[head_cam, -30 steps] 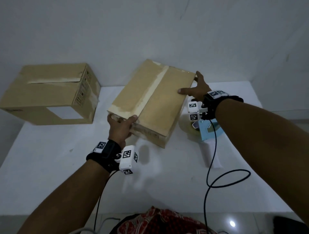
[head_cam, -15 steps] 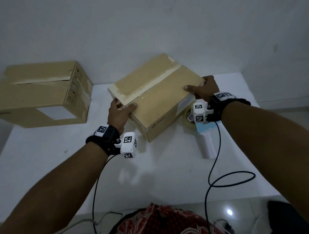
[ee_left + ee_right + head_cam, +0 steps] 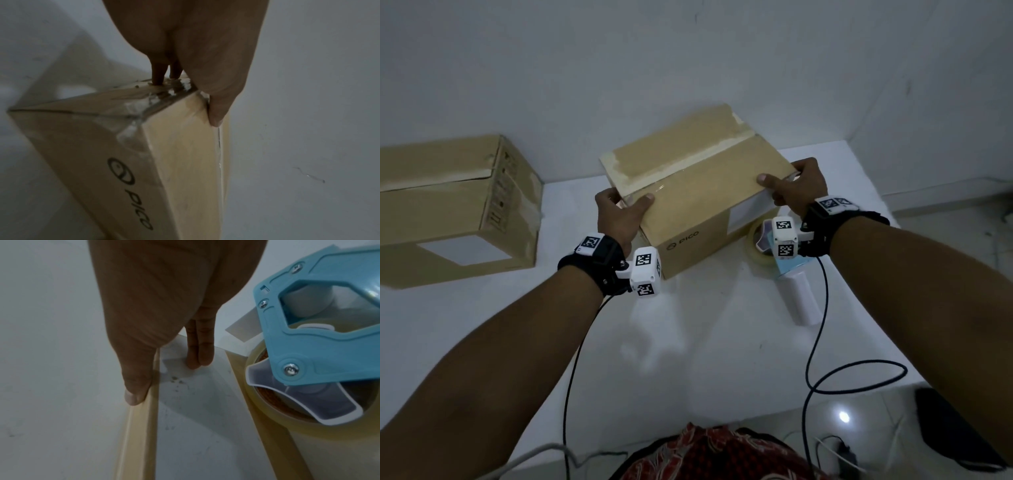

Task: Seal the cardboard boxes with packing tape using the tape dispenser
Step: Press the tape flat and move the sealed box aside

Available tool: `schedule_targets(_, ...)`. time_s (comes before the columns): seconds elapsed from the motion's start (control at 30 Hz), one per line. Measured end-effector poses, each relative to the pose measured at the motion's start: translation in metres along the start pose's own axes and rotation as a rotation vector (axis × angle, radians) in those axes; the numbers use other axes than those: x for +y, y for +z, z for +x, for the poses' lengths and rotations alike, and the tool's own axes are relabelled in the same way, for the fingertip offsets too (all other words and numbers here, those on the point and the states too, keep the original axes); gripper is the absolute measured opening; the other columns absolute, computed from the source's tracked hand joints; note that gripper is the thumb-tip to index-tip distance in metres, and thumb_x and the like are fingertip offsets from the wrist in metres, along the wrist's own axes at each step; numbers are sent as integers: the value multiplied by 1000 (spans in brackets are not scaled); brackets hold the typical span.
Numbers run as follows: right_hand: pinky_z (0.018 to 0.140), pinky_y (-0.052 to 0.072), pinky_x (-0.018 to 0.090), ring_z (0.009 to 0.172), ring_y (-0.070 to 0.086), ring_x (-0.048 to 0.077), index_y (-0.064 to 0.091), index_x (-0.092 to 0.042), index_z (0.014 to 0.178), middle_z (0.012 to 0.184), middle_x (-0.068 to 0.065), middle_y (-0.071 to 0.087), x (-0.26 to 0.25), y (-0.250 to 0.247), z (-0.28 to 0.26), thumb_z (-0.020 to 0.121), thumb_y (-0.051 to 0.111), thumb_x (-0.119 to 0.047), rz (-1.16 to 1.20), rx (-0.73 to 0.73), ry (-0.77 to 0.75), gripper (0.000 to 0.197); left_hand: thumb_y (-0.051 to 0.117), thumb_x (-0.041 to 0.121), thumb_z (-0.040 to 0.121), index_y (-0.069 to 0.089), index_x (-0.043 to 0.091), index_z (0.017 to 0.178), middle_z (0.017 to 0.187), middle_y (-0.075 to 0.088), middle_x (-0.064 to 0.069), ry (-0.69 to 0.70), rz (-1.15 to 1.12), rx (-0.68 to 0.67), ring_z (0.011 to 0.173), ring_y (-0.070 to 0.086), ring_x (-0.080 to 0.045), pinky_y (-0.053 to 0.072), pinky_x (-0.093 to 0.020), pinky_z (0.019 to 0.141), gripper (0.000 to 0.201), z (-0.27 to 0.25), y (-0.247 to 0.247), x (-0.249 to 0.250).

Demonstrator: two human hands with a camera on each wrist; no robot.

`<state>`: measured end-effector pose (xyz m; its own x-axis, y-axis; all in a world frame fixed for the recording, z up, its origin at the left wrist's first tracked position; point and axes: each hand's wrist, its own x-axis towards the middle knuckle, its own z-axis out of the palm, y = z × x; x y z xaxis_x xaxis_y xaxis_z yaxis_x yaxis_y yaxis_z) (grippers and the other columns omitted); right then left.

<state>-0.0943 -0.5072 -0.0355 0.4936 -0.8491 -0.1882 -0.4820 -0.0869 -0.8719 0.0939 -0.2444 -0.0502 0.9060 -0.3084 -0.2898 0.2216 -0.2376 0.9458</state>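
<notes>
A taped cardboard box [image 3: 698, 185] printed PICO sits mid-table, its seam running from near left to far right. My left hand [image 3: 619, 212] grips its near left corner, thumb [image 3: 216, 105] on top and fingers [image 3: 158, 73] on the side. My right hand [image 3: 794, 188] grips the right corner, thumb [image 3: 135, 386] on the top edge and fingers [image 3: 197, 356] on the side's white label. The blue tape dispenser [image 3: 787, 270] with its white handle lies on the table under my right wrist, beside the box [image 3: 195, 418]. Nobody holds the dispenser [image 3: 318, 345].
A second cardboard box [image 3: 448, 205] stands at the left against the wall, its top flap seam slightly open. The white table [image 3: 688, 342] ends at the wall behind and at a near edge. A black cable [image 3: 859, 373] loops at the near right.
Both hands kept their hold and turned the box clockwise, so its seam now runs more crosswise. The dispenser stayed where it lay.
</notes>
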Motion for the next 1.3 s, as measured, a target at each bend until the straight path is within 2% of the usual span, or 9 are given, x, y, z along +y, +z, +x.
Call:
schedule_targets(0.1,45,50,17,76,72,22,45,-14,114,104,12,68,7,-5,1,65,84,-52,36,26,2,72,87,40,64,45,24,129,123,56,7,9,-73,-60,110,62,-21,55,-43,91,79,4,4,0)
schedule_targets(0.2,58,61,33,73,73,27,46,-14,111,101,15,69,16,-12,3,64,84,-51,99,91,12,71,85,28,73,45,34,138,116,57,13,26,-45,-208,106,63,-14,58,-36,82,76,2,17,2)
schedule_targets(0.3,64,63,44,73,73,28,46,-16,108,102,14,67,23,-24,9,59,85,-54,120,149,30,73,92,41,58,44,50,133,125,61,-1,3,-42,-348,109,65,-25,58,-47,84,90,4,36,7)
schedule_targets(0.47,65,63,41,80,72,28,45,-16,109,109,14,64,35,-50,21,64,84,-50,139,232,71,69,89,47,61,33,29,143,129,59,-2,-7,69,-325,112,62,-23,54,-43,91,102,16,79,21)
schedule_targets(0.6,72,62,43,87,71,27,46,-24,110,108,8,64,52,-69,38,44,80,-74,130,336,151,91,85,37,72,30,18,138,132,52,-5,-40,86,-333,111,58,-22,52,-42,95,88,26,113,27)
schedule_targets(0.7,75,61,43,87,70,28,45,-27,107,110,8,62,63,-81,52,40,77,-78,120,368,170,91,86,33,71,29,23,142,136,49,-3,-22,74,-413,115,57,-23,53,-45,95,91,31,128,28)
schedule_targets(0.93,77,61,44,92,69,26,48,-24,119,116,4,58,70,-86,52,44,74,-81,143,441,157,98,86,61,51,27,37,148,130,56,-4,-2,181,-477,112,62,-25,58,-46,85,116,31,140,31)
schedule_targets(1.17,89,56,49,105,66,31,43,-23,137,131,4,55,87,-103,70,37,57,-97,77,494,168,125,81,46,73,33,31,146,124,59,-3,57,219,-532,107,64,-24,60,-44,80,88,19,164,41)
schedule_targets(1.3,102,49,48,124,57,25,27,-24,148,150,2,43,96,-103,64,44,54,-96,61,439,196,129,80,75,47,42,38,135,125,63,-3,67,245,-545,105,66,-25,60,-47,78,102,33,178,28)
